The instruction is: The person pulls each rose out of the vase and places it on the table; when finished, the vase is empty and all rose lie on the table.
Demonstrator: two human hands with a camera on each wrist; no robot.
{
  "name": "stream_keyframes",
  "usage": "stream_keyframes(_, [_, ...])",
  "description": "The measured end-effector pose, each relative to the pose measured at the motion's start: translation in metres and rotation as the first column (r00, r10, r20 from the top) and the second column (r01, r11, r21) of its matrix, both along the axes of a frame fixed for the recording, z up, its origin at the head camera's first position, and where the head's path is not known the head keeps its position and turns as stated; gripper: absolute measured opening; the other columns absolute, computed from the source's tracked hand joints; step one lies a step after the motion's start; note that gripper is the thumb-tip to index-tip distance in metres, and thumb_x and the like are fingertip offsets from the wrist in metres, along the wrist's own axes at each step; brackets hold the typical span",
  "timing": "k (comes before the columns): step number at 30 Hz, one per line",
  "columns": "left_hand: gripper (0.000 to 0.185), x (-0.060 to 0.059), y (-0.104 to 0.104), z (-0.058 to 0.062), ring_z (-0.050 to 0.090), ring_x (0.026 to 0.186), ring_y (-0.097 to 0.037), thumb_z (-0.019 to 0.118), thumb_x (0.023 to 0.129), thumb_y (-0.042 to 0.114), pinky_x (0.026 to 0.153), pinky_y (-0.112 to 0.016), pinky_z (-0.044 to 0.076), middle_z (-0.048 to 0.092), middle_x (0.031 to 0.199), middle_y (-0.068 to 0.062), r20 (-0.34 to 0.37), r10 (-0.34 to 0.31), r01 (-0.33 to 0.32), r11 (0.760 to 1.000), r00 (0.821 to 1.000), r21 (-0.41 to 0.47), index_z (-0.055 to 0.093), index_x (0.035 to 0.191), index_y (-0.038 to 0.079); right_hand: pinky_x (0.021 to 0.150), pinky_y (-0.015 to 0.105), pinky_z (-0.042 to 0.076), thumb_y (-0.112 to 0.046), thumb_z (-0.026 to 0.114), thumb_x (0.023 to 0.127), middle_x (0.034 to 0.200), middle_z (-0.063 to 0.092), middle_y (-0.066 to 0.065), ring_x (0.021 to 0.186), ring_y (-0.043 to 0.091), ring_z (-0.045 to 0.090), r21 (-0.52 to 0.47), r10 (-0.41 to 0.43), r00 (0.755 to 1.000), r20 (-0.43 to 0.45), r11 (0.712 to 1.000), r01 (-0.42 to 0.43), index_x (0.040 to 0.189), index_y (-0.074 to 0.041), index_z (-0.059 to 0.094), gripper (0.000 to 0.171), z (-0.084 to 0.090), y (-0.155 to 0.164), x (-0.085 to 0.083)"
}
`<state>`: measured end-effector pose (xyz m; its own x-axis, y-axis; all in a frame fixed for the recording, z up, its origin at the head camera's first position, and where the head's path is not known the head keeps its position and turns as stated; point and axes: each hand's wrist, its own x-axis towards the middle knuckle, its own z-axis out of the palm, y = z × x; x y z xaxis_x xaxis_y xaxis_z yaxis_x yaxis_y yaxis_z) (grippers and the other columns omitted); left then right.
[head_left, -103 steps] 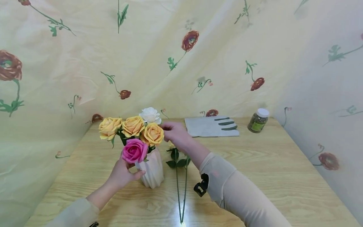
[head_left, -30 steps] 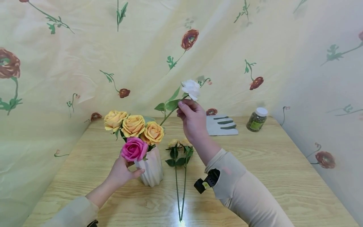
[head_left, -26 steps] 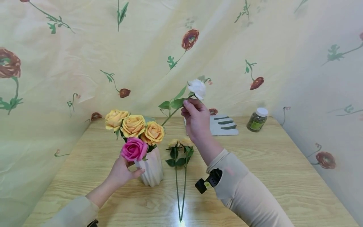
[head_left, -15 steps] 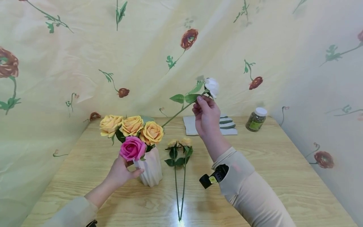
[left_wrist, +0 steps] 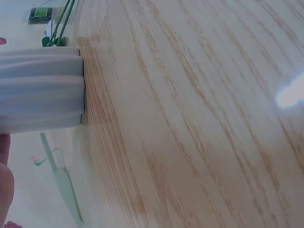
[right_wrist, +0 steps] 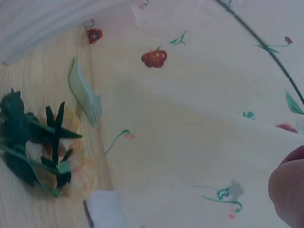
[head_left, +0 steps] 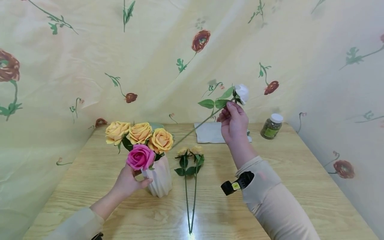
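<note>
1. Left hand (head_left: 127, 182): we are seeing it gripping the vase (head_left: 160, 180), left.
2. Right hand (head_left: 235, 123): raised, pinching the white rose (head_left: 242, 94) below its petals, right of the vase.
3. Tabletop (head_left: 312, 173): extending rightward.

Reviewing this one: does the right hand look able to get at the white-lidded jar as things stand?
Probably not right away: the right hand is holding the white rose. Otherwise the way looks free, with nothing standing between it and the jar.

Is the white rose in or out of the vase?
Cannot tell: the right hand holds the white rose, whose stem disappears behind a yellow rose.
</note>
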<state>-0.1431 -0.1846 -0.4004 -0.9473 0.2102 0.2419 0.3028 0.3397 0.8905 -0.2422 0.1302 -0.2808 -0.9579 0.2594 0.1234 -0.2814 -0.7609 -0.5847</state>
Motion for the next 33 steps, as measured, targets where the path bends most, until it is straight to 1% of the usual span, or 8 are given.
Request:
stream_keyframes(4, [0.069,0.000,-0.001,0.002,0.050,0.099,-0.019,0.078,0.062,0.011,0.080,-0.026,0.045,0.048,0.111,-0.007,-0.005,-0.002,0.002,1.000,1.000,-0.012,0.037,0.117,0.008,0.052,0.022,0.046,-0.003,0.064,0.077,0.066,0.052,0.007,0.057,0.014,0.052,0.015,-0.005,1.000,0.016,1.000,0.004,0.082,-0.002,0.054,0.011,-0.006,0.009,-0.003])
stream_keyframes(9, [0.066,0.000,-0.001,0.003,0.050,0.099,-0.020,0.077,0.063,0.011,0.080,-0.026,0.045,0.049,0.110,-0.007,-0.007,-0.004,0.004,1.000,1.000,-0.023,0.039,0.116,0.007,0.051,0.021,0.048,-0.004,0.067,0.074,0.064,0.055,0.007,0.054,0.013,0.054,0.066,-0.011,0.997,0.070,0.998,0.007,0.082,-0.001,0.053,0.016,-0.019,0.016,-0.007])
stream_keyframes(12, [0.065,0.000,-0.001,0.003,0.051,0.099,-0.020,0.077,0.063,0.011,0.080,-0.026,0.045,0.050,0.109,-0.007,-0.006,-0.006,0.006,1.000,1.000,-0.024,0.040,0.115,0.007,0.051,0.021,0.049,-0.003,0.066,0.075,0.064,0.056,0.007,0.053,0.013,0.055,0.101,-0.005,0.994,0.107,0.995,-0.006,0.083,-0.001,0.054,0.014,-0.030,0.020,-0.008])
stream_keyframes(17, [0.063,0.000,-0.001,0.002,0.051,0.097,-0.018,0.077,0.062,0.010,0.079,-0.025,0.045,0.051,0.108,-0.008,-0.007,-0.011,0.011,1.000,1.000,-0.023,0.041,0.114,0.006,0.054,0.021,0.049,-0.002,0.061,0.079,0.072,0.056,0.007,0.057,0.013,0.054,0.197,0.018,0.986,0.168,0.979,-0.051,0.086,-0.002,0.053,0.010,-0.050,0.025,-0.010])
stream_keyframes(22, [0.062,0.000,-0.002,0.001,0.052,0.097,-0.016,0.077,0.063,0.010,0.079,-0.025,0.045,0.051,0.107,-0.007,-0.022,-0.009,0.008,0.999,1.000,-0.032,0.041,0.114,0.006,0.056,0.020,0.049,-0.001,0.058,0.081,0.075,0.055,0.005,0.059,0.012,0.054,0.337,0.079,0.974,0.213,0.930,-0.149,0.086,-0.002,0.052,0.007,-0.069,0.028,-0.009])
stream_keyframes(25, [0.063,-0.002,-0.002,-0.001,0.052,0.096,-0.015,0.077,0.062,0.009,0.079,-0.025,0.046,0.050,0.107,-0.007,-0.034,-0.015,0.015,1.000,0.999,-0.022,0.042,0.114,0.005,0.058,0.020,0.049,-0.004,0.059,0.081,0.075,0.056,0.005,0.060,0.011,0.054,0.426,0.116,0.965,0.234,0.880,-0.209,0.087,-0.001,0.054,0.009,-0.080,0.030,-0.007])
stream_keyframes(29, [0.063,-0.003,-0.003,-0.004,0.051,0.096,-0.013,0.077,0.062,0.009,0.079,-0.027,0.046,0.050,0.107,-0.008,-0.050,-0.024,0.023,1.000,0.998,-0.016,0.042,0.114,0.005,0.059,0.021,0.049,-0.007,0.060,0.081,0.075,0.058,0.004,0.061,0.011,0.055,0.496,0.154,0.952,0.264,0.825,-0.270,0.089,-0.001,0.055,0.012,-0.093,0.033,-0.004])
stream_keyframes(33, [0.063,-0.003,-0.002,-0.004,0.051,0.096,-0.014,0.077,0.062,0.009,0.078,-0.028,0.046,0.050,0.106,-0.008,-0.060,-0.022,0.021,1.000,0.998,-0.023,0.042,0.114,0.005,0.060,0.021,0.049,-0.008,0.059,0.082,0.077,0.057,0.004,0.062,0.011,0.055,0.538,0.161,0.942,0.294,0.787,-0.302,0.092,0.002,0.053,0.016,-0.105,0.036,-0.002])
